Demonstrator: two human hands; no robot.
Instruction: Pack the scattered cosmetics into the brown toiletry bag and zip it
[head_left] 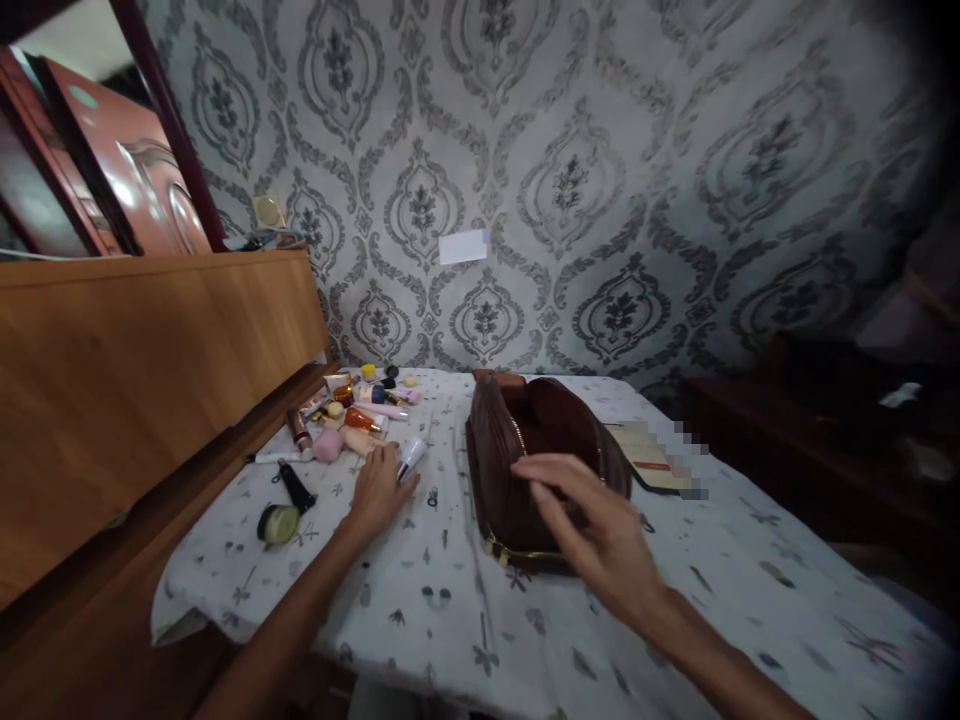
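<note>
Right grip (604, 525): fingers slightly parted, nothing visibly held.
Brown zippered bag (493, 455): gaping, at right grip's fingertips.
Whitish tube (411, 457): by left grip (377, 490), fingers curled; hold unclear.

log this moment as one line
left hand: at pale item beside cosmetics | right hand: at open brown bag | bag: on patterned tablecloth

My slim, bare left hand (377, 490): slender fingers (385, 460), rounded ends.
My long, bare left forearm (296, 610): thin, smooth in outline, widening gently from a narrow wrist (352, 527).
My long-fingered, bare right hand (600, 520): lean, its back broader than its wrist.
My slender, bare right forearm (709, 645): smooth, uncovered as far as I see it.
</note>
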